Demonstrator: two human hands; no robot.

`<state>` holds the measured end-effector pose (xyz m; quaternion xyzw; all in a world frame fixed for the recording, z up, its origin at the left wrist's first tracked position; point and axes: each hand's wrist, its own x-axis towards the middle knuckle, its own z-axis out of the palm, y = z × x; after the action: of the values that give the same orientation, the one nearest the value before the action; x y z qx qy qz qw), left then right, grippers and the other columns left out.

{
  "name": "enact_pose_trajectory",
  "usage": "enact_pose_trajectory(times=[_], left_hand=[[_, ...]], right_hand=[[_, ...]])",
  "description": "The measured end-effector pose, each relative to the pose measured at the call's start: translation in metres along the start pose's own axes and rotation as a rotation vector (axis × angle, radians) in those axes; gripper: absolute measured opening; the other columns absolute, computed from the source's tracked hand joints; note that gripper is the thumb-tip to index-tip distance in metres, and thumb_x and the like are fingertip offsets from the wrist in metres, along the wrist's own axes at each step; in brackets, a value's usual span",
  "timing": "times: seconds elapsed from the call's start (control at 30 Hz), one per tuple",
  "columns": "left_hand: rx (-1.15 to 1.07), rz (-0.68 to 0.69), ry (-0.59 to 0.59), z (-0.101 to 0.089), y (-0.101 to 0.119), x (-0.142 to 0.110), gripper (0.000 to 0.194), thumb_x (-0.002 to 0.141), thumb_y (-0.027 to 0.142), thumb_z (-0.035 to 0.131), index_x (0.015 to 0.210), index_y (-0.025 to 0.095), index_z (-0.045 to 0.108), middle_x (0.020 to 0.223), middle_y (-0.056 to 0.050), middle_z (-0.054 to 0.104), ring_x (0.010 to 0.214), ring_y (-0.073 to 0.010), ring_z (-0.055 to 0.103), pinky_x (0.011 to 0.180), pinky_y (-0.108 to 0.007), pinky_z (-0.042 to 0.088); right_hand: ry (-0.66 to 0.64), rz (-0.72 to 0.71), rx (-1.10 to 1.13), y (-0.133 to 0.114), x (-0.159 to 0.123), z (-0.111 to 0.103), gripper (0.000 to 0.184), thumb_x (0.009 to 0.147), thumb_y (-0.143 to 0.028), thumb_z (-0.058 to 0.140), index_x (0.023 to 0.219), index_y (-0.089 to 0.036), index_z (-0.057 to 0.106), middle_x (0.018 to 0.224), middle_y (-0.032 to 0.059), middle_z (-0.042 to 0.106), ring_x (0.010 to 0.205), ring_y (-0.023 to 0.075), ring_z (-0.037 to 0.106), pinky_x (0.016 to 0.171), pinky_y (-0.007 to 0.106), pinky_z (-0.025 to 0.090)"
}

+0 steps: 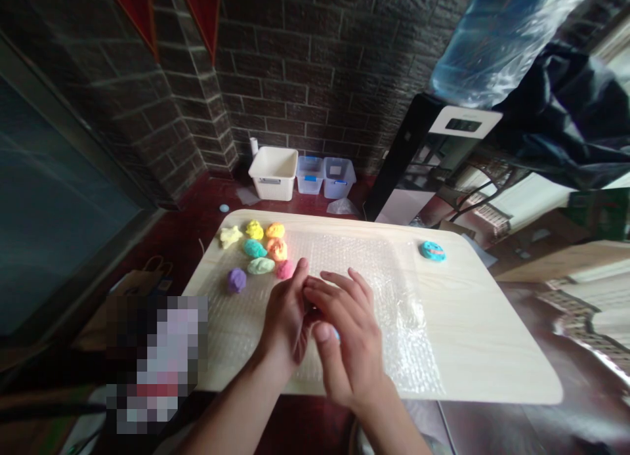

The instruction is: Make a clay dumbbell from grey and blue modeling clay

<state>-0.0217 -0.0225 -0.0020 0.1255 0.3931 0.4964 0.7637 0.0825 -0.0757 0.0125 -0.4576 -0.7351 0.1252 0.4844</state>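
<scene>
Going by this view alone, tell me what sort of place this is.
An indoor room, perhaps in a home or small workplace; I can't tell which. The water dispenser, the storage bins and the table bearing coloured lumps suggest it.

blue piece point(336, 334) mostly hidden by hands point(353, 340), bottle point(492, 41) cut off above

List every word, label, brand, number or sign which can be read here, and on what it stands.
No text is readable.
Dispenser: faint marks on its white panel, too blurred.
Right clear bin: pale patch, perhaps a label; nothing legible.
Coloured lumps: no text visible.
</scene>
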Motion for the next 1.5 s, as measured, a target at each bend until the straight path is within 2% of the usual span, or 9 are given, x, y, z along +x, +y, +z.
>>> enact_pose_trajectory(times=[0.23,0.5,0.63,0.83,0.93,1.03,1.17,1.3,1.5], left_hand=[[0.279,0.031,-0.068,0.011,-0.008,-0.009,0.062,0.076,0.070,0.084,0.055,0.018,0.059,0.038,0.008,0.038,0.027,-0.0030,0.025,0.031,-0.017,0.013],[0.149,0.108,-0.177,0.011,0.007,-0.011,0.060,0.080,0.050,0.074,0.044,0.023,0.035,0.041,0.007,0.030,0.037,-0.0038,0.023,0.038,-0.019,0.018],[0.028,0.042,-0.117,0.010,0.009,-0.009,0.055,0.082,0.037,0.073,0.048,0.023,0.032,0.042,0.010,0.024,0.035,-0.0050,0.016,0.036,-0.020,0.014],[-0.234,-0.235,-0.278,0.017,0.009,-0.022,0.051,0.107,0.051,0.040,0.090,0.015,0.073,0.080,-0.008,0.070,0.075,-0.0206,0.071,0.073,-0.031,0.057],[-0.242,-0.396,-0.467,0.018,0.004,-0.031,0.067,0.107,0.065,0.032,0.112,0.012,0.074,0.100,-0.016,0.076,0.104,-0.0299,0.074,0.099,-0.042,0.055],[-0.157,-0.459,-0.603,0.014,-0.001,-0.030,0.078,0.104,0.073,0.030,0.118,0.009,0.073,0.110,-0.020,0.078,0.116,-0.0340,0.071,0.108,-0.045,0.048],[0.058,-0.397,-0.371,0.006,0.005,-0.017,0.082,0.104,0.070,0.027,0.103,0.005,0.077,0.097,-0.023,0.079,0.103,-0.0338,0.074,0.095,-0.042,0.052],[0.050,0.043,0.001,0.003,0.018,-0.005,0.044,0.100,0.042,0.049,0.087,0.010,0.077,0.084,-0.013,0.077,0.082,-0.0223,0.071,0.082,-0.032,0.054],[0.089,0.142,-0.046,0.006,0.006,-0.008,0.031,0.089,0.038,0.060,0.078,0.013,0.074,0.079,-0.010,0.074,0.072,-0.0205,0.067,0.065,-0.028,0.052]], right_hand=[[0.421,0.497,0.465,0.031,-0.002,-0.001,0.034,0.109,-0.044,0.049,0.116,-0.021,0.074,0.119,0.0119,0.078,0.095,0.0256,0.075,0.090,0.046,0.058],[0.448,0.657,0.650,0.043,0.002,0.007,0.037,0.105,-0.050,0.055,0.113,-0.019,0.073,0.110,0.0125,0.080,0.087,0.0248,0.075,0.087,0.046,0.060],[0.340,0.511,0.356,0.033,-0.003,0.004,0.036,0.110,-0.045,0.048,0.124,-0.022,0.070,0.121,0.0126,0.077,0.100,0.0282,0.075,0.092,0.049,0.059],[0.102,-0.037,-0.173,0.021,-0.001,-0.003,0.044,0.105,-0.031,0.053,0.145,-0.020,0.065,0.146,0.0168,0.068,0.139,0.0372,0.061,0.114,0.062,0.050],[0.101,-0.071,-0.235,0.024,0.003,-0.007,0.030,0.104,-0.026,0.057,0.124,-0.018,0.078,0.125,0.0151,0.080,0.119,0.0332,0.075,0.107,0.055,0.056],[0.122,0.036,-0.211,0.034,0.003,-0.013,0.028,0.105,-0.025,0.062,0.086,-0.018,0.082,0.085,0.0086,0.083,0.072,0.0208,0.079,0.067,0.032,0.060],[0.313,0.361,-0.150,0.048,-0.001,-0.019,0.054,0.102,-0.042,0.068,0.054,-0.019,0.069,0.048,0.0030,0.066,0.040,0.0139,0.058,0.043,0.027,0.039],[0.557,0.732,0.226,0.056,0.000,-0.022,0.070,0.100,-0.059,0.065,0.043,-0.022,0.051,0.035,-0.0033,0.042,0.032,0.0099,0.036,0.037,0.027,0.023],[0.487,0.724,0.504,0.056,0.000,-0.018,0.068,0.101,-0.056,0.060,0.045,-0.025,0.038,0.042,-0.0072,0.030,0.040,0.0086,0.022,0.042,0.028,0.015]])
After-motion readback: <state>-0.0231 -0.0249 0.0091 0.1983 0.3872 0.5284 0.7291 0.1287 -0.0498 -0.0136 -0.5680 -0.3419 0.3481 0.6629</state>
